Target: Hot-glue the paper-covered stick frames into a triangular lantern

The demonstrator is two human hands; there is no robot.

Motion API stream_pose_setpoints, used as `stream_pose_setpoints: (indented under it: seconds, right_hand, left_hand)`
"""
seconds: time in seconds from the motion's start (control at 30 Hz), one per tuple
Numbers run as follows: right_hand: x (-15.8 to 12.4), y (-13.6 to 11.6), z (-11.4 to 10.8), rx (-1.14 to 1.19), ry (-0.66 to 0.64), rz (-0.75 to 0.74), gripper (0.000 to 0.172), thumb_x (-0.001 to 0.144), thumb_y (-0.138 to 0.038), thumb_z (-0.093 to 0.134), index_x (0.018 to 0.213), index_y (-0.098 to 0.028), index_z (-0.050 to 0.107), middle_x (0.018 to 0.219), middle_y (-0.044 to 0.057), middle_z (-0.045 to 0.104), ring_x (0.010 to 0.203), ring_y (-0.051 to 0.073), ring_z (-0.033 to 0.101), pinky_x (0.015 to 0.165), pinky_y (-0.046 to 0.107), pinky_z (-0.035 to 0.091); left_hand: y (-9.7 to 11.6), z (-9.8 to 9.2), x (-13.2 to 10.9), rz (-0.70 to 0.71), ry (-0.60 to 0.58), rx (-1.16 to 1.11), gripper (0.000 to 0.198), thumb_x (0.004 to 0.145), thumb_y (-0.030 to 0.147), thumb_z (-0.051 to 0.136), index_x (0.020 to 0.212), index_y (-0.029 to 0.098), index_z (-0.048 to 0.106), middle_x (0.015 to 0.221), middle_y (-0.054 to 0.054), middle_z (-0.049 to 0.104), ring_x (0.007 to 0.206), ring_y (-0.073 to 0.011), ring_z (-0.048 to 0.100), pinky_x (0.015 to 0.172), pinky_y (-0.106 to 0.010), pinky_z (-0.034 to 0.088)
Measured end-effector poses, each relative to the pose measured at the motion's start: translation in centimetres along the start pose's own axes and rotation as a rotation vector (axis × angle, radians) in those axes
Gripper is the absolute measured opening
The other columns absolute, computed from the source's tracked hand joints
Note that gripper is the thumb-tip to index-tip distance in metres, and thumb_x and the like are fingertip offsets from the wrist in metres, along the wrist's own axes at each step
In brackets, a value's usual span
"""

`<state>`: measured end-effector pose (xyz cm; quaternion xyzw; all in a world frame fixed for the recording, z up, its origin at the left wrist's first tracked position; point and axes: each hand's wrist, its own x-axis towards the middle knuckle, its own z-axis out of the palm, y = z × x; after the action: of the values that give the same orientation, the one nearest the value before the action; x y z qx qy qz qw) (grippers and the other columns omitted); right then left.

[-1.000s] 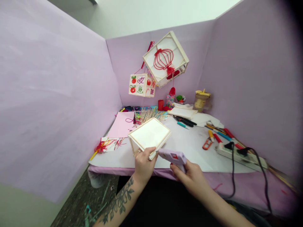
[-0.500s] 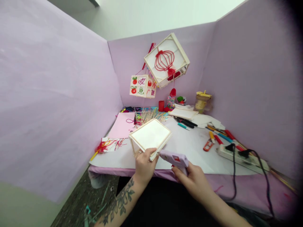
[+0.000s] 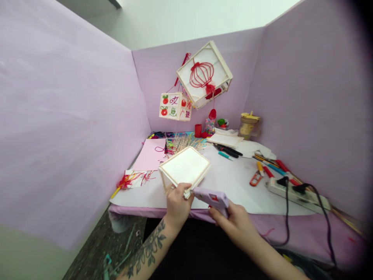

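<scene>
My left hand (image 3: 178, 200) is closed on the near corner of a box-shaped lantern frame (image 3: 186, 165), made of thin wooden sticks with white paper panels. The frame is tilted, held above the table's front part. In my right hand (image 3: 234, 217) is a lilac glue gun (image 3: 212, 197), gripped by its handle. Its nozzle points left and meets the frame's near corner beside my left fingers; whether it touches the wood I cannot tell. My left fingertips are partly hidden behind the frame.
Two decorated lanterns hang at the back, one with a red lantern motif (image 3: 202, 74). Black-handled pliers (image 3: 229, 150), a teal pen (image 3: 225, 156) and an orange cutter (image 3: 256, 178) lie to the right. A power strip (image 3: 297, 196) with black cables sits at front right; red strings (image 3: 126, 181) lie left.
The glue gun and my right hand have shifted slightly left, bringing the nozzle closer in at the frame's corner. My left hand and the frame stay nearly still.
</scene>
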<state>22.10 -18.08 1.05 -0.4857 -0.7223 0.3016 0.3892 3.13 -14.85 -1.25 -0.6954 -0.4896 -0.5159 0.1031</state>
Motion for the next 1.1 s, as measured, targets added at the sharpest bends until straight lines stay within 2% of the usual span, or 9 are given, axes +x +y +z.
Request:
stream_pose_setpoints:
  seconds: [0.13, 0.43, 1.1]
  right_hand:
    - [0.01, 0.0, 0.0, -0.001, 0.034, 0.019, 0.028, 0.085, -0.043, 0.051, 0.076, -0.018, 0.059, 0.057, 0.001, 0.062, 0.052, 0.016, 0.056, 0.051, 0.025, 0.041]
    - [0.09, -0.21, -0.08, 0.005, 0.029, 0.029, 0.028, 0.084, -0.043, 0.051, 0.075, -0.018, 0.059, 0.056, 0.001, 0.061, 0.052, 0.016, 0.056, 0.051, 0.026, 0.041]
    - [-0.12, -0.25, -0.01, 0.024, 0.002, 0.023, 0.027, 0.084, -0.042, 0.051, 0.075, -0.018, 0.058, 0.055, 0.0, 0.059, 0.051, 0.016, 0.054, 0.051, 0.026, 0.04]
  left_hand:
    - [-0.04, 0.05, -0.07, -0.005, -0.013, -0.016, 0.01, 0.082, 0.024, 0.066, 0.091, 0.019, 0.063, 0.074, -0.002, 0.07, 0.069, -0.0176, 0.068, 0.066, -0.028, 0.055]
    - [-0.03, 0.05, -0.02, 0.006, -0.003, -0.006, 0.01, 0.083, 0.025, 0.065, 0.09, 0.019, 0.062, 0.073, -0.002, 0.07, 0.066, -0.0184, 0.067, 0.063, -0.028, 0.054]
    - [-0.14, 0.06, 0.01, -0.002, -0.007, -0.021, 0.01, 0.082, 0.024, 0.065, 0.091, 0.019, 0.063, 0.075, -0.003, 0.069, 0.071, -0.0197, 0.067, 0.066, -0.03, 0.054]
